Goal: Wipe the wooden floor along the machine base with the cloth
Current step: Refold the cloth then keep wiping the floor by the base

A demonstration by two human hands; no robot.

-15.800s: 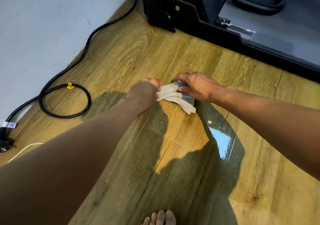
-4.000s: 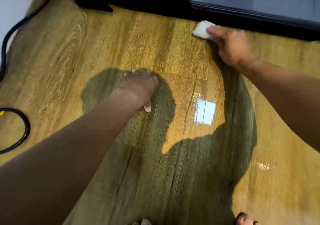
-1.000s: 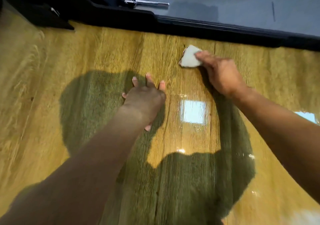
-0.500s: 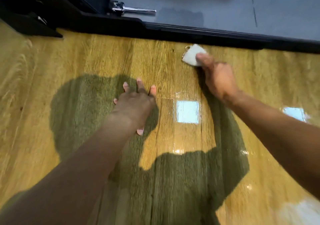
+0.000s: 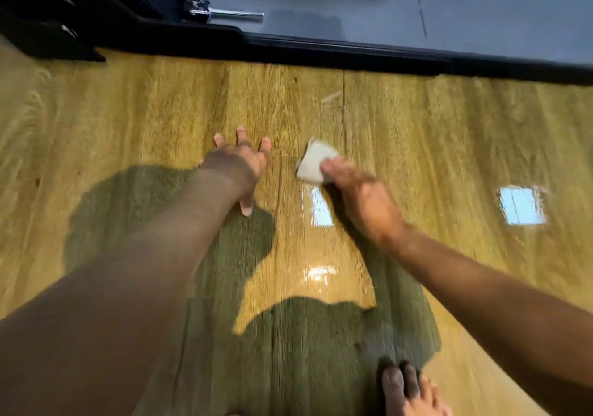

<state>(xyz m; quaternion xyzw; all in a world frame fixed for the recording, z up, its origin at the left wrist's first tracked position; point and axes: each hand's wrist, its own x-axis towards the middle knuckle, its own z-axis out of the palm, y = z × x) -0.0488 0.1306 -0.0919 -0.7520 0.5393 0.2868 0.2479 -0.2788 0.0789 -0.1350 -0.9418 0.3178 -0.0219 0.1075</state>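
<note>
– Off-white cloth, and the right fingers are on it?
– Yes. They curl over its near edge and grip it, pressing the folded wad onto the floor. The right hand is blurred, so I cannot make out its thumb.
– And the left fingers?
– Straight and spread, holding nothing. The left hand lies palm down on the floor with its thumb pointing back toward the person. It is just beside the cloth, on the cloth's left, and does not touch it.
– Where is the cloth relative to the base?
– Apart from it. The black base runs across the top, and a bare strip of wood lies between it and the cloth. A pale sliver lies on that strip, nearer the base.
– Anything close to the hands?
– A bright square glare lies just under the right hand, with another well off to the right. Dark shadow covers the floor below the left hand.
– Beyond the base?
– A grey deck, with a metal pin at its left end. At the bottom edge, bare toes stand on the floor.
</note>
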